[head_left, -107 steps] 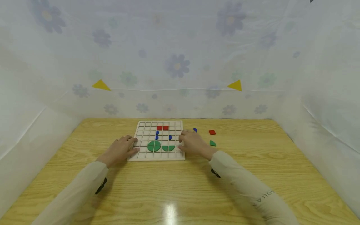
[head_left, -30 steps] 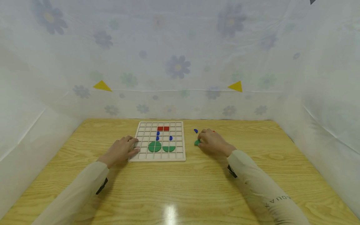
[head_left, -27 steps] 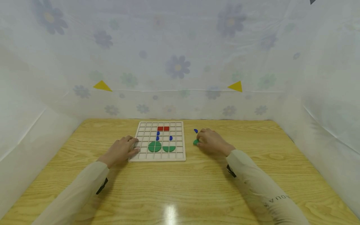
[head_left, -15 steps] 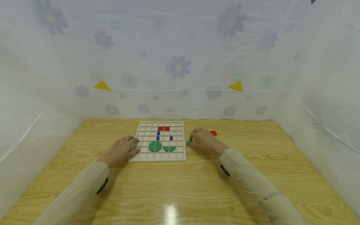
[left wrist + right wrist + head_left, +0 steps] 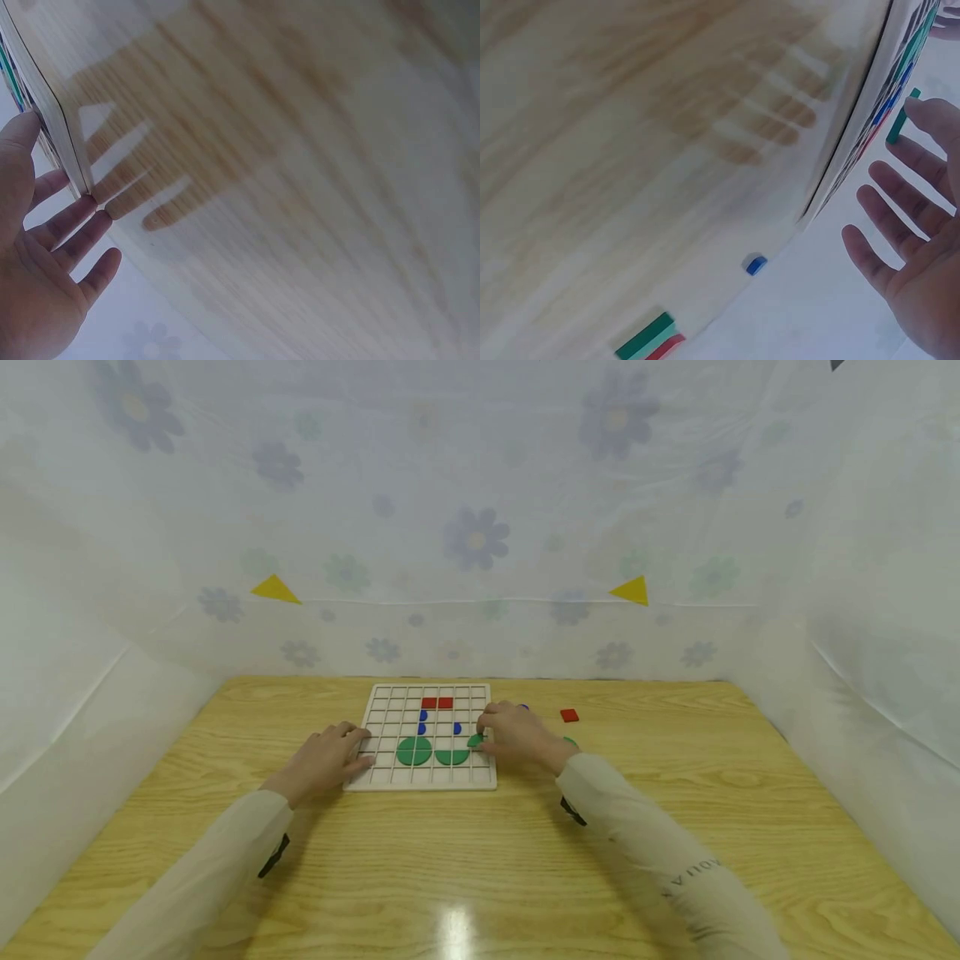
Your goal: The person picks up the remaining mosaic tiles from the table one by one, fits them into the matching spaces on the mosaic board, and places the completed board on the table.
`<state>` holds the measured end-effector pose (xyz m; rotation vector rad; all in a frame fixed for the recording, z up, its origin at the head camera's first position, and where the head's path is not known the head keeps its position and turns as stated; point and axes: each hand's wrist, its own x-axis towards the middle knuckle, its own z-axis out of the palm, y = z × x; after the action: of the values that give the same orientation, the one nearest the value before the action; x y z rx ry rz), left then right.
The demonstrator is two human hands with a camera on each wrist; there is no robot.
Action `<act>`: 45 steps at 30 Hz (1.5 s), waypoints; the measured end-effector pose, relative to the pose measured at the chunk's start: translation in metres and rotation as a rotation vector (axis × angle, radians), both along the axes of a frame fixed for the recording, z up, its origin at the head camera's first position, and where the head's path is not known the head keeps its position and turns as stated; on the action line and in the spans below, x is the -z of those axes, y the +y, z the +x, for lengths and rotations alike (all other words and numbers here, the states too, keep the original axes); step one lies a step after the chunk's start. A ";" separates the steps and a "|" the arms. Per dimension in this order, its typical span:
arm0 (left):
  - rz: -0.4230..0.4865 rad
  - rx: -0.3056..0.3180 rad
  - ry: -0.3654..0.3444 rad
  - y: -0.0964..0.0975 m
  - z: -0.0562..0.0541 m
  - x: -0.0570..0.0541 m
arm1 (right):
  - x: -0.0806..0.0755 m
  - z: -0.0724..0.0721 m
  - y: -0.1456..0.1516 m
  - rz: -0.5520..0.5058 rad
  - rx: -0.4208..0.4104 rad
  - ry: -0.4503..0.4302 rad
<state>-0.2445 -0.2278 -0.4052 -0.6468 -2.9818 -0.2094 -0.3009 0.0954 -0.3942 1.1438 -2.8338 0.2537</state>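
Note:
A pale square grid board lies on the table. My left hand rests at its left edge, fingers fairly straight and fingertips touching it; the left wrist view shows this hand at the board's side. Over the right part of the board, my right hand pinches a green quarter-circle piece between thumb and index finger. In the right wrist view this green piece stands on edge, its other fingers spread. Set in the grid are red squares, blue half-circles, a green circle and a green half-circle.
To the right of the board lie a loose red square, a blue piece and a green piece, the last two partly hidden by the right hand and wrist. A white flowered curtain closes off the table's back.
My right hand took up a green piece from the table right of the board and carried it left, over the board's right side. My left hand stays in place.

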 end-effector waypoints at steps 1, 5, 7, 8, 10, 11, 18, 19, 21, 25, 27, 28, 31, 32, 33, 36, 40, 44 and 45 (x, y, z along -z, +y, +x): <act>-0.002 0.000 0.000 0.000 0.000 0.000 | -0.001 0.000 -0.003 -0.001 -0.008 0.001; -0.008 -0.003 -0.008 0.000 0.001 -0.001 | -0.003 0.000 -0.014 0.018 -0.026 0.001; -0.008 -0.006 -0.015 -0.001 0.000 0.000 | -0.005 0.000 -0.020 0.031 -0.022 -0.010; -0.006 -0.009 -0.017 -0.001 0.000 0.000 | -0.006 0.001 -0.022 0.036 -0.018 -0.017; -0.004 -0.013 -0.021 -0.001 0.000 0.000 | -0.008 0.002 -0.027 0.043 -0.012 -0.030; -0.004 -0.014 -0.021 -0.001 0.000 0.000 | -0.009 0.003 -0.030 0.049 -0.009 -0.033; -0.009 -0.016 -0.015 0.000 0.000 -0.001 | -0.007 -0.001 -0.041 0.068 -0.004 -0.031; -0.010 -0.017 -0.015 0.000 0.000 0.000 | -0.006 -0.002 -0.042 0.064 -0.007 -0.030; -0.011 -0.017 -0.013 -0.001 -0.001 0.001 | -0.004 -0.004 -0.044 0.063 -0.013 -0.023; -0.014 -0.017 -0.012 -0.001 -0.002 0.002 | -0.002 -0.005 -0.048 0.083 -0.009 -0.030; -0.016 -0.014 -0.010 -0.001 -0.002 0.002 | -0.003 -0.005 -0.049 0.096 -0.005 -0.027; -0.015 -0.013 -0.009 -0.001 -0.002 0.001 | -0.003 -0.005 -0.050 0.103 -0.003 -0.029; -0.017 -0.007 -0.003 -0.001 -0.001 0.001 | -0.003 -0.005 -0.052 0.121 0.006 -0.024; -0.018 -0.005 -0.001 -0.001 -0.001 0.001 | -0.003 -0.004 -0.053 0.123 0.009 -0.025; -0.019 -0.004 0.001 -0.001 -0.001 0.001 | -0.003 -0.004 -0.054 0.126 0.013 -0.028; -0.019 0.000 0.004 -0.002 -0.001 0.001 | -0.002 -0.004 -0.055 0.129 0.019 -0.034; -0.013 0.002 0.002 -0.002 -0.001 0.001 | -0.001 -0.004 -0.056 0.145 0.025 -0.033; -0.009 0.001 0.000 -0.002 -0.001 0.001 | 0.000 -0.004 -0.057 0.153 0.030 -0.030; -0.010 0.001 0.001 -0.002 -0.001 0.001 | 0.000 -0.004 -0.057 0.152 0.031 -0.031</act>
<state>-0.2457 -0.2295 -0.4067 -0.6493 -2.9837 -0.1950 -0.3047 0.0385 -0.3945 1.1300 -2.9387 0.0556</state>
